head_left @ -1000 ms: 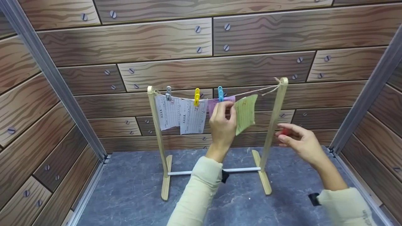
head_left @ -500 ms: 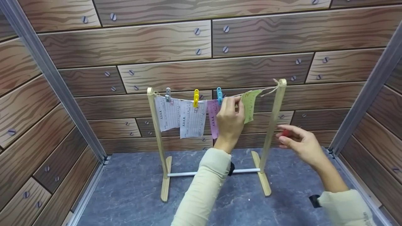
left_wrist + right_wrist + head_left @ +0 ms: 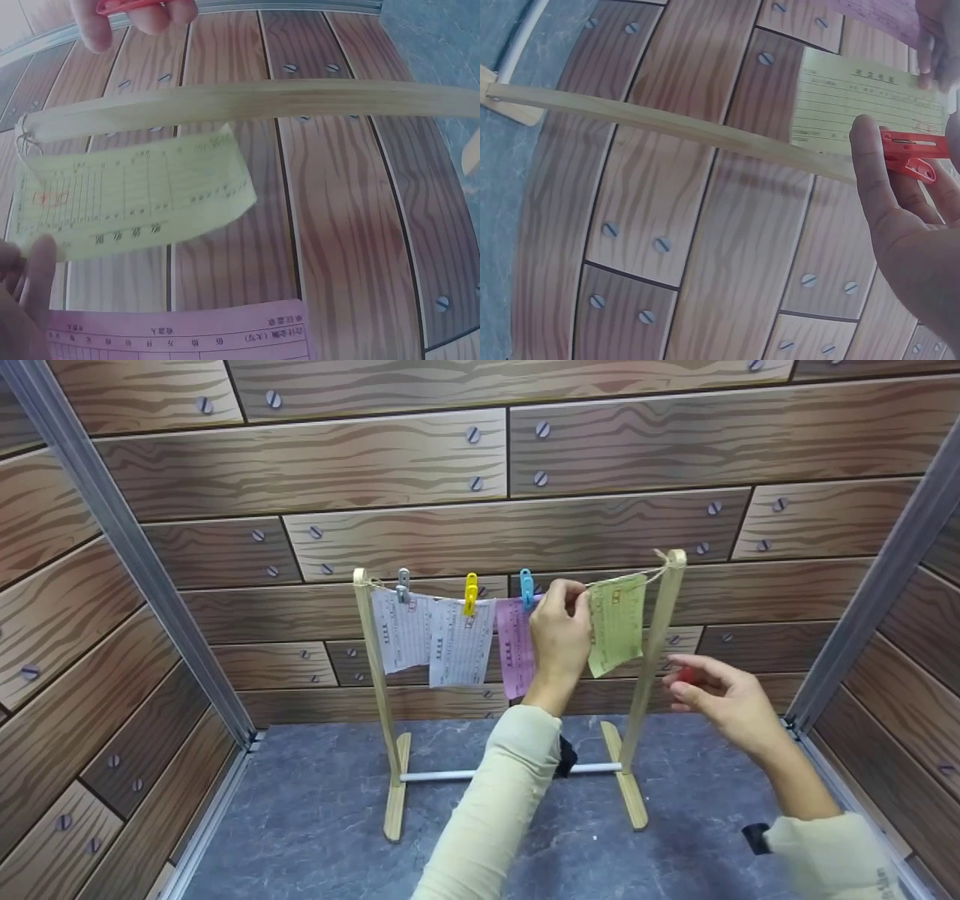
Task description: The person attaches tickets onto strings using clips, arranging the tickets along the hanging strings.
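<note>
Left hand: my left hand [image 3: 559, 634] is pinching the top corner of the green slip [image 3: 616, 622] up against the string [image 3: 622, 577], thumb and fingers closed on the paper.
Right hand: my right hand [image 3: 720, 697] is holding a red clothespin [image 3: 681, 676] between thumb and fingertips, hovering just right of the frame's right post, apart from the slip.
Green slip: it is hanging near the right end of the line, a thin, pale green rectangle of printed paper with ruled rows, curling slightly at the bottom; in the left wrist view [image 3: 127, 199] a small red mark is showing near one end.
Red clothespin: smooth plastic, flat and narrow; the right wrist view [image 3: 915, 150] is showing it clearest, with my fingers covering one end.
Frame: a small drying frame [image 3: 375, 675] of pale, smooth wooden slats on flat feet, with a white rod [image 3: 442, 775] joining them low down.
Already hanging: two white slips [image 3: 431, 637] and a pink slip [image 3: 516, 649], pinned by a grey clip [image 3: 403, 583], a yellow clip [image 3: 470, 591] and a blue clip [image 3: 526, 585].
In the way: my left hand and sleeve are covering part of the pink slip and the rod.
Surroundings: a grey marbled tabletop [image 3: 315, 810] is carrying the frame, with wood-grain printed walls [image 3: 300, 457] around.
Hard to read: the print on every slip is too small to make out.
</note>
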Available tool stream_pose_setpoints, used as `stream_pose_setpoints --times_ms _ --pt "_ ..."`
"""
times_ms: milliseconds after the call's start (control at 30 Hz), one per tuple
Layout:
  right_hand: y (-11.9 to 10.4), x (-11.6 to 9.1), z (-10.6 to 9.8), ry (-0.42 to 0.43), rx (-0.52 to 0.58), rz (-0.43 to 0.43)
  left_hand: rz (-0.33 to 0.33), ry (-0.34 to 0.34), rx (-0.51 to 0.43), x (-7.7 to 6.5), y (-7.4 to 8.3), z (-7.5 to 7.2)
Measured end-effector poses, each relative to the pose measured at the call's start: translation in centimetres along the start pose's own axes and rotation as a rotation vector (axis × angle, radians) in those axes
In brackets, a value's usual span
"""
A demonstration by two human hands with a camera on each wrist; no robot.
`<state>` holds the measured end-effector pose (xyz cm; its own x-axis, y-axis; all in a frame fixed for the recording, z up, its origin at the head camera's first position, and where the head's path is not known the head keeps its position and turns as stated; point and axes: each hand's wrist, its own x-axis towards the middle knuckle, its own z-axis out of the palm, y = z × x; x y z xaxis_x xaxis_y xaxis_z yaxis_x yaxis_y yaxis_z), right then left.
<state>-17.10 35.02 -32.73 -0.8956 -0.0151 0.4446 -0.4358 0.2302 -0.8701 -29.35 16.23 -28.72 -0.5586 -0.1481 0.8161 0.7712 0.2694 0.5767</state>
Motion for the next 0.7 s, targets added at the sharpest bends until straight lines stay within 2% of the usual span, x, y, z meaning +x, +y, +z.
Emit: stream_pose_setpoints --times_ms 233,400,500,600,700 --pt "-1.4 0.2 0.1 -0.023 0.003 -0.008 -0.166 -0.045 -0.114 0.3 0.5 0.0" --pt "-2.0 0.4 0.2 -0.027 -0.002 -0.009 -0.256 -0.063 -0.126 0.6 0.8 -0.1" --pt "-2.5 0.6 0.3 -0.029 -0.022 -0.017 -0.273 -0.065 -0.126 0.7 0.9 -0.2" --pt "-3.3 1.0 0.4 -0.027 -0.045 -0.021 -0.263 -0.07 -0.116 0.8 0.9 -0.3" --pt "-4.7 1.9 0.7 -0.023 -0.058 -0.029 -0.24 -0.083 -0.034 0.9 0.8 -0.6"
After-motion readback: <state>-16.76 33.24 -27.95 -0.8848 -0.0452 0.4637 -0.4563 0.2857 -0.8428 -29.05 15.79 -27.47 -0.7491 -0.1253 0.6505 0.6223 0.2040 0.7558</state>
